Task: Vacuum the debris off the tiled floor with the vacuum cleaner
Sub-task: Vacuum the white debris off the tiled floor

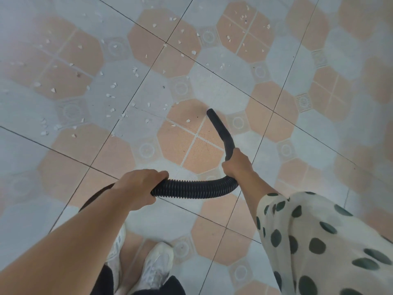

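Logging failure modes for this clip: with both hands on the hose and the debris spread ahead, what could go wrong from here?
1. The nozzle points at a mostly bare tile; the white scraps lie scattered far to the left and ahead, so patches may get missed.
2. The ribbed hose bends sharply between the left hand and the right hand; a kink could cut suction.
3. The hose trails back near the shoes, a possible trip.

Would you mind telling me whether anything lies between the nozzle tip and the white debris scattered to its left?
Nothing visible does. Only bare tiled floor separates the nozzle tip from the nearest white debris just to its left.
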`<move>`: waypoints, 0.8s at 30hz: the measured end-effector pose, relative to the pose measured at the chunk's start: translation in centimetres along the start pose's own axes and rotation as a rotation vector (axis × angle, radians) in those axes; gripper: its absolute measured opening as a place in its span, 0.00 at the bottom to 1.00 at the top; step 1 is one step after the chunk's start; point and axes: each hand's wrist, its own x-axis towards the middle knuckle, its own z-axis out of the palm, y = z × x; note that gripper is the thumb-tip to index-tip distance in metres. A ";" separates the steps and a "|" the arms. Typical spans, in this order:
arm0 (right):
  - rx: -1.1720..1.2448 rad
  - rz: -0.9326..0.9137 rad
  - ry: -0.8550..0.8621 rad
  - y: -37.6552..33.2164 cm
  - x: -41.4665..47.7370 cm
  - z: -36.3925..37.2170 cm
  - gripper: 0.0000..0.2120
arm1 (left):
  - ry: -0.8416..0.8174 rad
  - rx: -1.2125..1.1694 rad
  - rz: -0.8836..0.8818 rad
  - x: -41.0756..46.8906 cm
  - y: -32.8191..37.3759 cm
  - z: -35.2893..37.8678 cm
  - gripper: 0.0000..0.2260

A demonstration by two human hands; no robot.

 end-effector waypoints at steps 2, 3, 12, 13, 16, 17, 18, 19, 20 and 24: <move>-0.005 -0.027 -0.039 0.1 -1.4 1.3 0.24 | -0.013 -0.001 0.001 -1.3 -0.5 0.6 0.12; -0.014 -0.044 -0.056 -0.1 -2.1 1.8 0.24 | -0.020 -0.006 -0.005 -2.2 -0.8 0.8 0.12; -0.070 -0.110 -0.123 -2.6 -5.5 4.6 0.25 | -0.026 -0.011 -0.056 -6.8 -3.4 1.5 0.13; -0.065 -0.108 -0.121 -2.9 -5.6 4.8 0.24 | -0.026 -0.016 -0.054 -7.0 -3.7 1.4 0.13; -0.051 -0.094 -0.121 -3.2 -5.9 4.9 0.24 | -0.021 -0.021 -0.042 -7.2 -4.3 1.0 0.13; -0.048 -0.088 -0.121 -3.4 -6.1 5.0 0.24 | -0.020 -0.023 -0.043 -7.3 -4.6 0.9 0.13; -0.045 -0.086 -0.118 -3.5 -6.1 4.8 0.23 | -0.017 -0.024 -0.042 -7.3 -4.6 0.8 0.13; -0.041 -0.086 -0.113 -3.9 -6.1 4.7 0.23 | -0.014 -0.027 -0.042 -7.4 -4.8 0.7 0.13; -0.039 -0.085 -0.103 -4.4 -6.1 4.5 0.23 | -0.009 -0.029 -0.041 -7.4 -5.0 0.6 0.13; -0.040 -0.114 -0.047 -7.5 -5.3 3.5 0.23 | 0.032 -0.034 -0.063 -7.4 -6.6 -0.4 0.13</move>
